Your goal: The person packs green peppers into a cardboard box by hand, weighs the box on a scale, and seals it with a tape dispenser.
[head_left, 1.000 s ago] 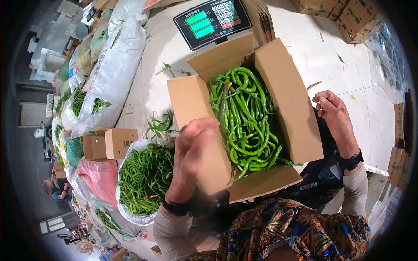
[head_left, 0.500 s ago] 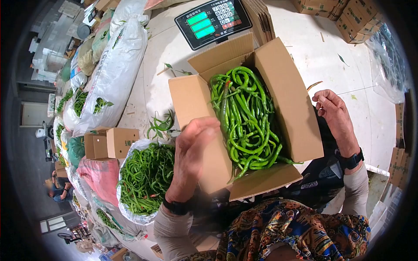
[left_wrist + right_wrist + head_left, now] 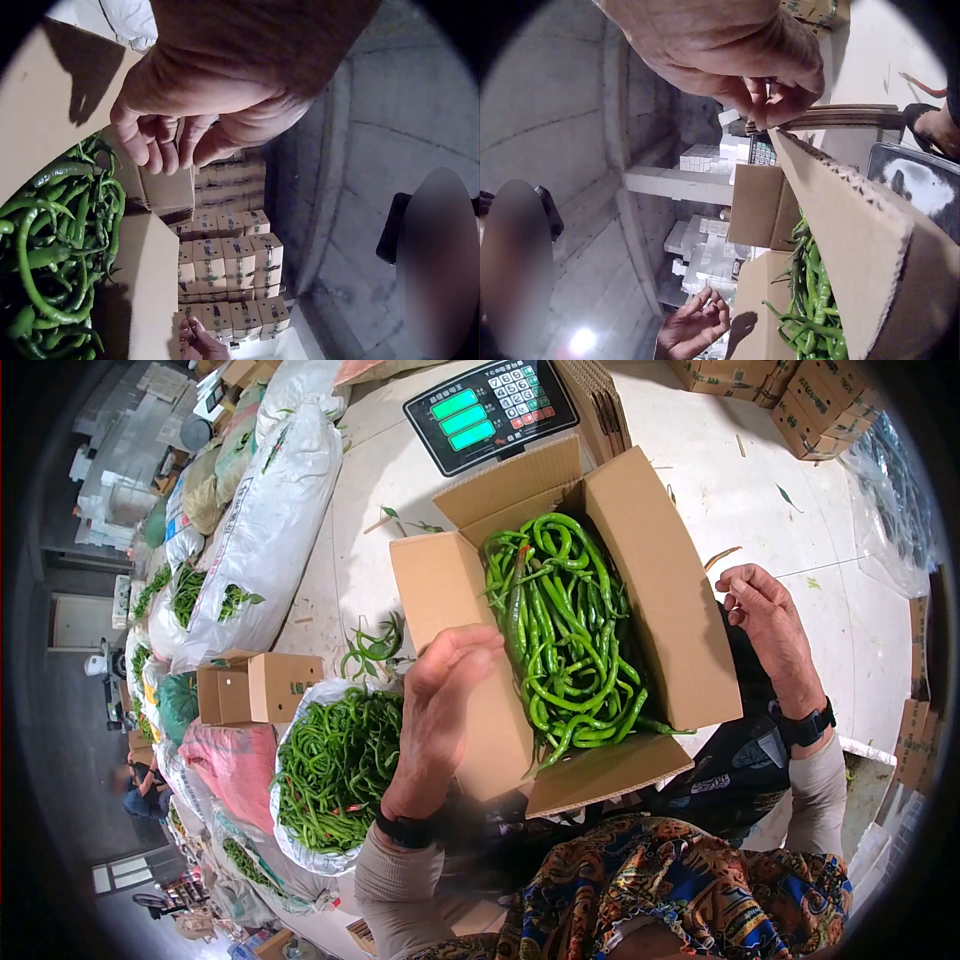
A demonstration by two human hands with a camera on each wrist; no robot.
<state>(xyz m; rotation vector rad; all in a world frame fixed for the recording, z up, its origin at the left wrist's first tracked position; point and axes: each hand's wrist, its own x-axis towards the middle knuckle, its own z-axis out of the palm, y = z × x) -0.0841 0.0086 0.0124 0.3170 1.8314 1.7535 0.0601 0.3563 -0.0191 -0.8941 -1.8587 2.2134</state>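
An open cardboard box (image 3: 690, 650) holds a tangled heap of long green chili peppers (image 3: 575, 630), one of them reddish-tipped. My left hand (image 3: 440, 710) hovers over the box's left flap, fingers loosely bent and holding nothing. In the left wrist view the left hand (image 3: 202, 105) hangs beside the peppers, its thumb close to the fingertips. Past the right flap my right hand (image 3: 768, 630) is raised, fingers loosely curled around nothing. The right wrist view has the right hand (image 3: 757, 67) overlapping the top edge of a flap.
A digital scale display (image 3: 490, 415) stands beyond the box, beside flattened cardboard (image 3: 595, 410). To the left are a white sack of chili peppers (image 3: 335, 770), a small open carton (image 3: 285, 688) and a long white sack (image 3: 265, 530). Taped cartons (image 3: 825, 410) sit at the far right.
Both hands and the box stay almost where they were. The view shifts very slightly, and the person in the far left background moves a little.
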